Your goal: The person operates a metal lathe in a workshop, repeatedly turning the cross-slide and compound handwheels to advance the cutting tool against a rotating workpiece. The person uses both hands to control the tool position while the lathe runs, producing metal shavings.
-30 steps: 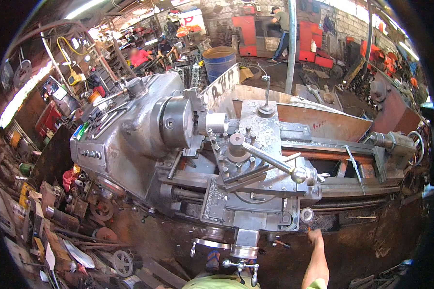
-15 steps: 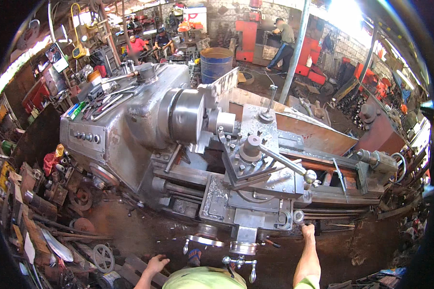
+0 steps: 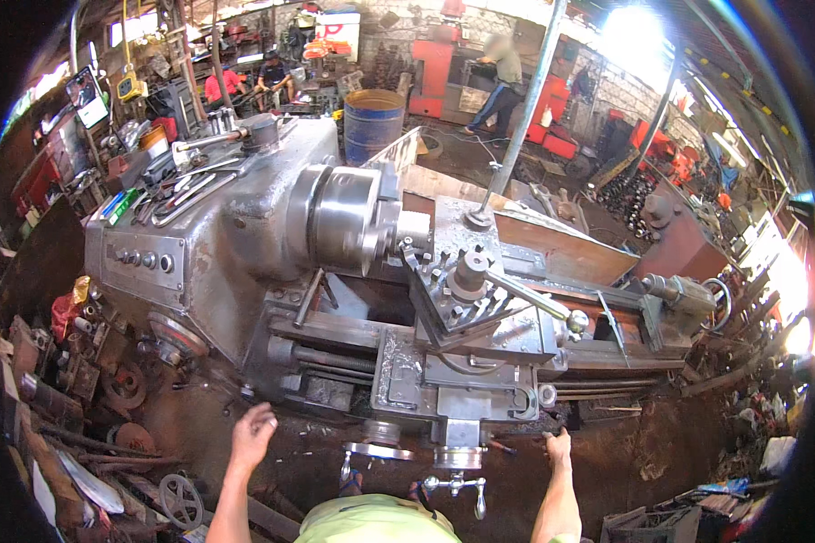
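Observation:
A large metal lathe fills the middle. Its chuck (image 3: 342, 217) grips a short pale metal cylinder (image 3: 414, 226), close to the tool post (image 3: 469, 276) with its long clamping lever (image 3: 530, 294). My left hand (image 3: 254, 433) is raised below the headstock, its fingers loosely bent and apart, holding nothing. Just below the carriage's front right corner is my right hand (image 3: 558, 444), thumb and fingers apart. No held object shows there, though some fingertips are hard to make out. Between my hands are the carriage handwheel (image 3: 379, 450) and the cross-slide crank handle (image 3: 455, 484).
Wrenches (image 3: 190, 195) and other tools lie on the headstock. Metal chips cover the carriage (image 3: 398, 371). Scrap parts and a spoked handwheel (image 3: 182, 501) crowd the left floor. Behind stand a blue drum (image 3: 373, 131), a steel post (image 3: 525, 109) and several people. The tailstock (image 3: 684, 303) is at right.
My left hand has risen forward and left, toward the headstock. My right hand has come away from the round knob at the carriage corner. The view has shifted; the chuck jaws appear at another angle.

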{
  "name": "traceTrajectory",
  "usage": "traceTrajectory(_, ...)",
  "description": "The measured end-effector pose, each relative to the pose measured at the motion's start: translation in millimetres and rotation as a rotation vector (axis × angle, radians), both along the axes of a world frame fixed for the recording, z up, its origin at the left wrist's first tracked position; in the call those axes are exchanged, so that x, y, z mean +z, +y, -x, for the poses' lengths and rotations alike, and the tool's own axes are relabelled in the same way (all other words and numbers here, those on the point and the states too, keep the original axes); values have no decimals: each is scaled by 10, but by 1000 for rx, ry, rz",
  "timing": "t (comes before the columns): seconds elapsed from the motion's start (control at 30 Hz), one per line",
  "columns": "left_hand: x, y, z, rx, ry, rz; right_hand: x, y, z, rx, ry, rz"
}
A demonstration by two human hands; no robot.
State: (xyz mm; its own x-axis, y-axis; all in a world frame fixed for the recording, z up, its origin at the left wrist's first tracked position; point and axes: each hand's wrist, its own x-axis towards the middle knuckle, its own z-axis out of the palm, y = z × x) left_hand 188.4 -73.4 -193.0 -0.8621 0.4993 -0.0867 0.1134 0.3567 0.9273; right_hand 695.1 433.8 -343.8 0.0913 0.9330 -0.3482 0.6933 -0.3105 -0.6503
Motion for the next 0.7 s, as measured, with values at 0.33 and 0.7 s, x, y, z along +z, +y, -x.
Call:
traceTrajectory(0.33, 1732, 590, 1056, 206, 803, -390, 1365, -1620, 610, 144, 317, 101)
traceTrajectory(0.7, 2040, 958, 1849, 381, 1355, 45, 1856, -2380, 1321, 487, 173, 154)
